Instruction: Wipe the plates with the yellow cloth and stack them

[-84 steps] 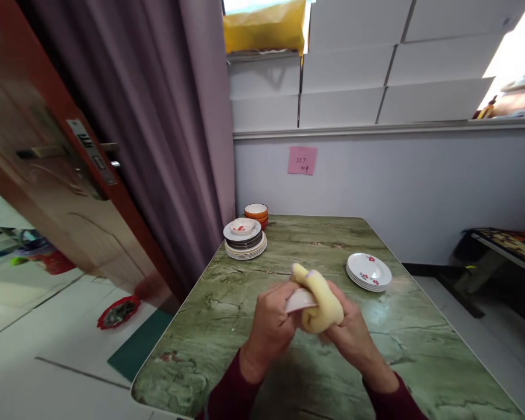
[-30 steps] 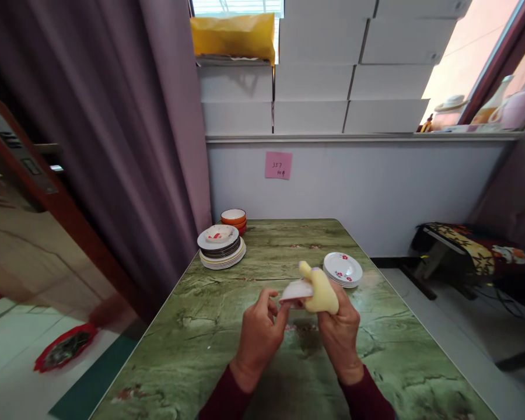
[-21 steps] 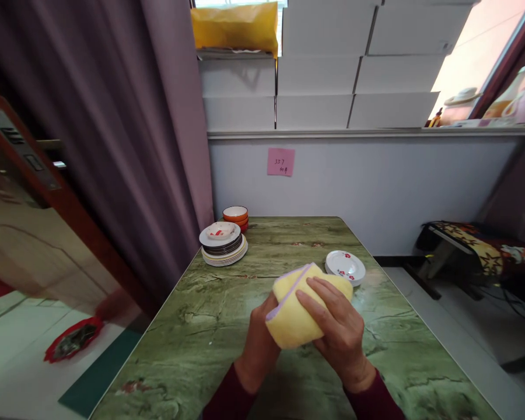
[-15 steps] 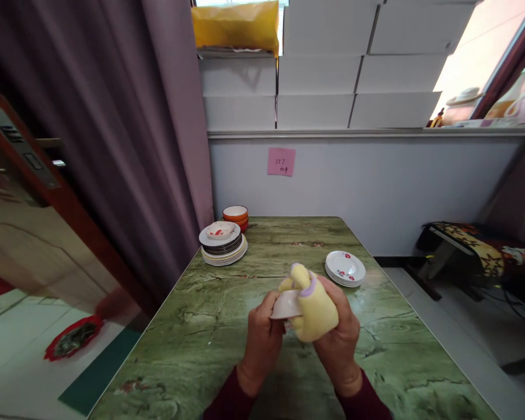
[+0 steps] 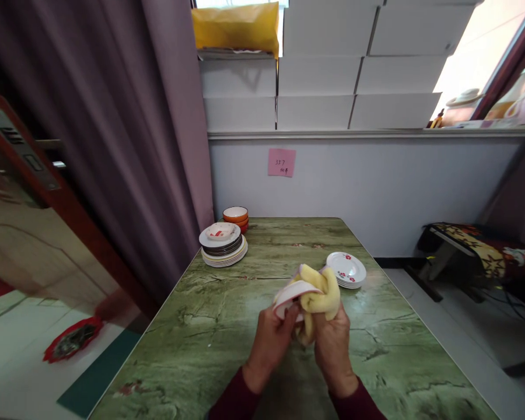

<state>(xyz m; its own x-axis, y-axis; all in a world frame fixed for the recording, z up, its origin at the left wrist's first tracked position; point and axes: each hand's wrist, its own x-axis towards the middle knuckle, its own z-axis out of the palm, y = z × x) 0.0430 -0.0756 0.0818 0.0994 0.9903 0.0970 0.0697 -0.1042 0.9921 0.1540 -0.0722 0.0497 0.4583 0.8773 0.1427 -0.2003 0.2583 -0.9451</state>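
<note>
My left hand [image 5: 272, 338] grips a small white dish with a pinkish rim [image 5: 284, 298], tilted up on its side above the table. Bunched in my right hand [image 5: 333, 344] is a soft yellow cloth [image 5: 321, 294], pressed against the dish and covering much of it. One end of the cloth hangs down between both hands. The fingers of my right hand are partly hidden behind the cloth. Just beyond, to the right, lies a stack of white plates with red flowers [image 5: 346, 267].
On the far left of the green wood-patterned table [image 5: 201, 326] stand stacked plates [image 5: 221, 256] with a small dish [image 5: 220, 231] on top. Orange bowls [image 5: 236, 214] sit behind them. A pink note [image 5: 282, 163] sticks to the wall. A purple curtain [image 5: 170, 116] hangs at left.
The dish has turned in my left hand, so its rim and inside now face me more. My right hand has shifted the cloth, which is bunched differently and hangs lower.
</note>
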